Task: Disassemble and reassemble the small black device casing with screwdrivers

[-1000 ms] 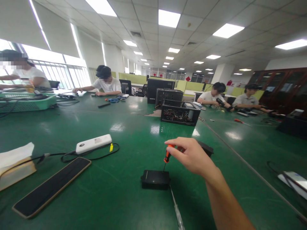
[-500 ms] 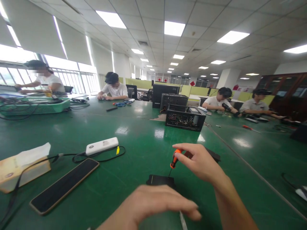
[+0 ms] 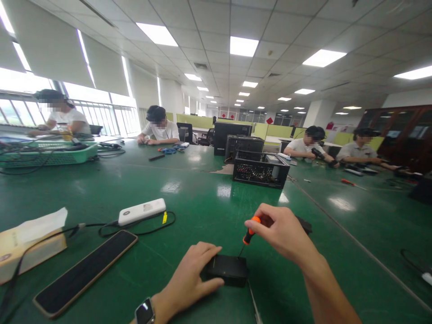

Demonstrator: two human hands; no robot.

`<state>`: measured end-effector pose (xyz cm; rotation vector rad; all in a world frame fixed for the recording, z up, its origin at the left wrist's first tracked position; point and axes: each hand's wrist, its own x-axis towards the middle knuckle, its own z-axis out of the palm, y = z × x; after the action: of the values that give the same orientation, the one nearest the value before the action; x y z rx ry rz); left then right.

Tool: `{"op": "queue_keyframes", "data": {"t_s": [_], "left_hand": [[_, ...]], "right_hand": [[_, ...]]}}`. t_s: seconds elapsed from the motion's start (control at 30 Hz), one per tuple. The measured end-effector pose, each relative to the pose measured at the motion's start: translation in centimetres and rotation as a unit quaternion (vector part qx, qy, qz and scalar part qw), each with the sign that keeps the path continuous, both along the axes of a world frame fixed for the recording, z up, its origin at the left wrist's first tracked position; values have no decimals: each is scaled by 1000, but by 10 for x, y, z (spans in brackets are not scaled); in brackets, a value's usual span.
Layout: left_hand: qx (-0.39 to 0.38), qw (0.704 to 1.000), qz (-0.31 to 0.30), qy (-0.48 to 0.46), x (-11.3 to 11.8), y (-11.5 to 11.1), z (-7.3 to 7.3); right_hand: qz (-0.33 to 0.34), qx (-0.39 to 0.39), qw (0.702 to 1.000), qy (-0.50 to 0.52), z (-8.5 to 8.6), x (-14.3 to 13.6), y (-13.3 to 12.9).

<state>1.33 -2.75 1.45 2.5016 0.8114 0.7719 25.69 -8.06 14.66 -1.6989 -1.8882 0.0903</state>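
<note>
Black box (image 3: 227,271) flat on glossy green table (image 3: 151,184); office beyond, lit ceiling panels (image 3: 244,46). Long axis roughly left-right across view. Left hand (image 3: 191,276): thumb and fingers spread wide about box's left end. Right hand (image 3: 285,231): pinching orange-and-black screwdriver (image 3: 249,233), tilted, tip at box's far edge, toward right end.

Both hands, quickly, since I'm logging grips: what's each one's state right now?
Left hand: closed around one end of the black box.
Right hand: closed, holding the screwdriver.
</note>
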Motion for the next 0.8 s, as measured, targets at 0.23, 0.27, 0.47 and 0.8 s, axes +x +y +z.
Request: {"op": "queue_keyframes", "data": {"t_s": [0.23, 0.27, 0.47, 0.8], "left_hand": [[-15, 1000, 16, -3, 2, 1, 0], [-18, 1000, 18, -5, 2, 2, -1], [-31, 999, 22, -12, 2, 1, -1], [-32, 999, 21, -8, 2, 3, -4]], "right_hand": [[40, 11, 999, -22, 1, 0, -5], [38, 8, 999, -24, 2, 0, -5], [-35, -23, 998, -45, 3, -4, -4], [35, -4, 999, -25, 4, -2, -4]]}}
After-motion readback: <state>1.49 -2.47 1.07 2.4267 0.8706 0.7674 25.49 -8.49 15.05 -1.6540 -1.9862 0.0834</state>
